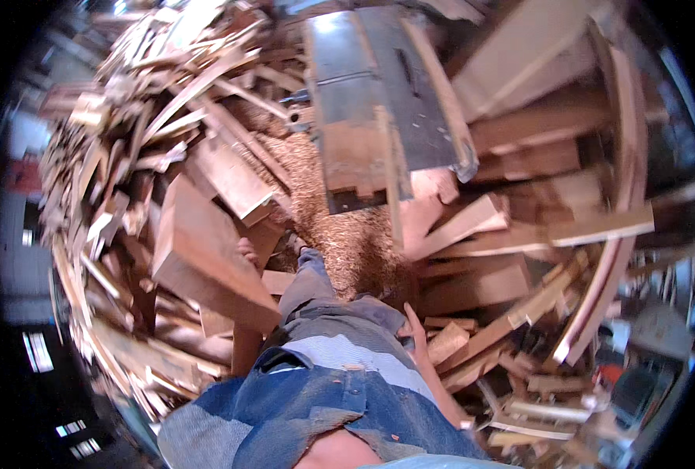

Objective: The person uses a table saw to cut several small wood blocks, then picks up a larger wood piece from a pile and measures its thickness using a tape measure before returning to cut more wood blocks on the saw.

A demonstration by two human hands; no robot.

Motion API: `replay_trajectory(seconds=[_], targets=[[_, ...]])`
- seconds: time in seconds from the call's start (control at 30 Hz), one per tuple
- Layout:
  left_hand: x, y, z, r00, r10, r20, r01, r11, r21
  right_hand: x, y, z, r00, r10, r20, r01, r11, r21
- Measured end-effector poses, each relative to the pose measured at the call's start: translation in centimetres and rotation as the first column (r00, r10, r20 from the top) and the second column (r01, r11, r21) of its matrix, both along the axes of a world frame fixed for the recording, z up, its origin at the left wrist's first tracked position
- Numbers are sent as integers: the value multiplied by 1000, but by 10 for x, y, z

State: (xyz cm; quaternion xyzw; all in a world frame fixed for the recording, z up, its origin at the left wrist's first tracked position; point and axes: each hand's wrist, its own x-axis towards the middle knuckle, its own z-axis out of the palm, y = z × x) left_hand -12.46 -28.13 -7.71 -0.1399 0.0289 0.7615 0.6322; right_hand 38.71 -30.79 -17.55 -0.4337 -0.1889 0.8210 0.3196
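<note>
A thick reddish-brown wooden block (207, 250) is tilted at my left side. The fingers of my left hand (247, 251) curl over its edge and grip it, while the block hides the rest of that hand. Beside my right thigh hangs my right hand (412, 328), open and holding nothing, with its fingers loosely extended. Loose timber offcuts (447, 342) lie just right of that hand. Ahead of me stands a machine table with a worn metal top (351, 94) and a narrow slot (404, 70).
Wood chips (347, 242) cover the floor around my feet. A tall heap of scrap wood (121, 164) rises on the left. Big planks and beams (543, 144) are stacked on the right, with a long curved-looking board (629, 133) beyond them.
</note>
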Motion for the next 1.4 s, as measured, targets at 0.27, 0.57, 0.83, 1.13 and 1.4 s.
replay_trajectory(seconds=[0.27, 0.57, 0.83, 1.13, 1.4], targets=[[-6, 4, 17, 997, -65, -31, 63, 996, -63, -18, 25, 80, 652, 119, 749, -290, 951, 102], [-7, -5, 28, 998, -57, -14, 56, 996, -66, -57, 173, 37, 443, -462, 768, -432, 641, 634], [-9, 18, 29, 996, -94, -3, 93, 992, -89, -132, 266, 9, 621, -52, 782, -321, 894, 314], [-31, 43, 17, 993, -108, 51, 113, 988, -105, -82, 192, 66, 679, -207, 705, -118, 916, 383], [-28, 63, 9, 984, -132, 120, 145, 984, -103, 54, 146, 40, -43, -396, 917, -39, 918, 395]])
